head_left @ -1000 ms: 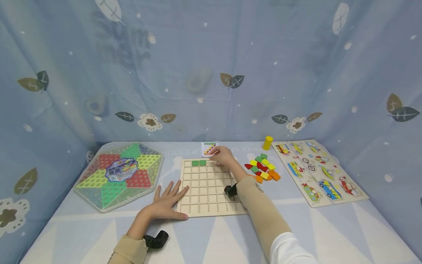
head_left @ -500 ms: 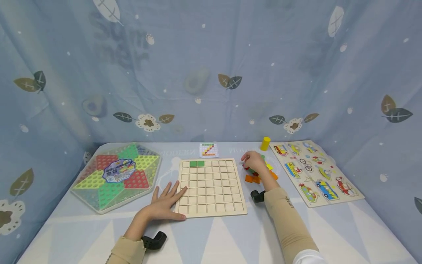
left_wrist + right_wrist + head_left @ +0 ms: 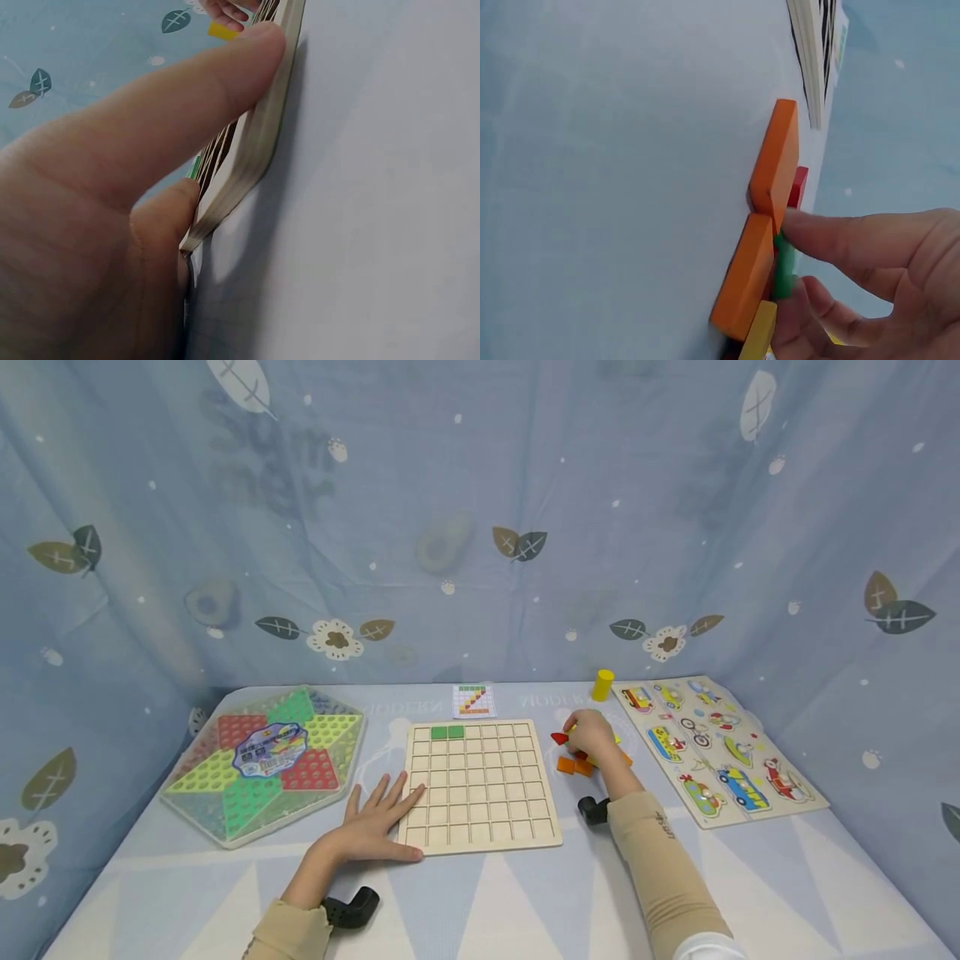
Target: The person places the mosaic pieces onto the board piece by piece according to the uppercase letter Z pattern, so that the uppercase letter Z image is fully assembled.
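Before a blue leaf-print curtain (image 3: 375,510), the left hand (image 3: 367,832) rests, fingers spread, on the wooden grid board (image 3: 487,777). Right of it, the right hand (image 3: 594,735) pinches a green tile (image 3: 784,271) beside orange tiles (image 3: 776,161): seemingly the picking step, next calling for a clean lift.

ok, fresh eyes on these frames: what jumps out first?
Likely the hexagonal star-patterned board at left, in red, yellow and green. Next, the pale wooden grid at centre, with two green tiles in its top row and the left hand spread at its left edge. To its right, the right hand appears to pinch a green tile among bright loose pieces.
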Motion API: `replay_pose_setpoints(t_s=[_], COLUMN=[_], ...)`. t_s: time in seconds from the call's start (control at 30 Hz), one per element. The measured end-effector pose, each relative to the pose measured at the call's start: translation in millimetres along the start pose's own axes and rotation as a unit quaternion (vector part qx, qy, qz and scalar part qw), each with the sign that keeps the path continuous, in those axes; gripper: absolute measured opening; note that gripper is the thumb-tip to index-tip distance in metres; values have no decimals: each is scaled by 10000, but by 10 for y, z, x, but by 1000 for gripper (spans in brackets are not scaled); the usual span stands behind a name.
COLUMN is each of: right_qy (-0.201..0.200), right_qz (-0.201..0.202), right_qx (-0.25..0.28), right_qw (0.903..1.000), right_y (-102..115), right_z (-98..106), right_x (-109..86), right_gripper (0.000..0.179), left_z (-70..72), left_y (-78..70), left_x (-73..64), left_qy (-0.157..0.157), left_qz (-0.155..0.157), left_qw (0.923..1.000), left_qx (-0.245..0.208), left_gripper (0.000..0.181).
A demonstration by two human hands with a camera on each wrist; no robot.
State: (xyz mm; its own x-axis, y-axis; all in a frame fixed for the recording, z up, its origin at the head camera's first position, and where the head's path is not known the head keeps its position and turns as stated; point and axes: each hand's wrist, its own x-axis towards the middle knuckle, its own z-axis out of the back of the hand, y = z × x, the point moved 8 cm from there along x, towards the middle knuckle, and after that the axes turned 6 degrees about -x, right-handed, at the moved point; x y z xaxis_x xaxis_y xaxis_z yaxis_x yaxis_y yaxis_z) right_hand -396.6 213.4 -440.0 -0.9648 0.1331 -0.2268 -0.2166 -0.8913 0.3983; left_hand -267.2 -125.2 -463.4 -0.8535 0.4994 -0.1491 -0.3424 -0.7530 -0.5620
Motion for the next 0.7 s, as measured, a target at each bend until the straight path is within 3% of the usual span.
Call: replay_pose_setpoints(t_s=[0.17,0.3,0.5,0.7], right_qy=[89,89,332,755], right_qz=[-158,95,578,964], right_qx=[618,1505,2554,2926], right_qw=[9979,9885,9645,9484], right_y=[-35,25,329,787], right_z=[7,-11,-123,-326], right_x=[-8,-14,-36,-49], right_gripper=[32,31,27,24], left_z=[2,-2,-8,-29], left_y=[-2,7,15,26], left_x=[6,7,4,11], left_qy=[0,4,-15,-55], left_qz=[-12,-24,-22,-31], left_qw=[10000,10000,10000,10000], left_qx=[35,45,53,54], left_gripper=[99,99,99,98])
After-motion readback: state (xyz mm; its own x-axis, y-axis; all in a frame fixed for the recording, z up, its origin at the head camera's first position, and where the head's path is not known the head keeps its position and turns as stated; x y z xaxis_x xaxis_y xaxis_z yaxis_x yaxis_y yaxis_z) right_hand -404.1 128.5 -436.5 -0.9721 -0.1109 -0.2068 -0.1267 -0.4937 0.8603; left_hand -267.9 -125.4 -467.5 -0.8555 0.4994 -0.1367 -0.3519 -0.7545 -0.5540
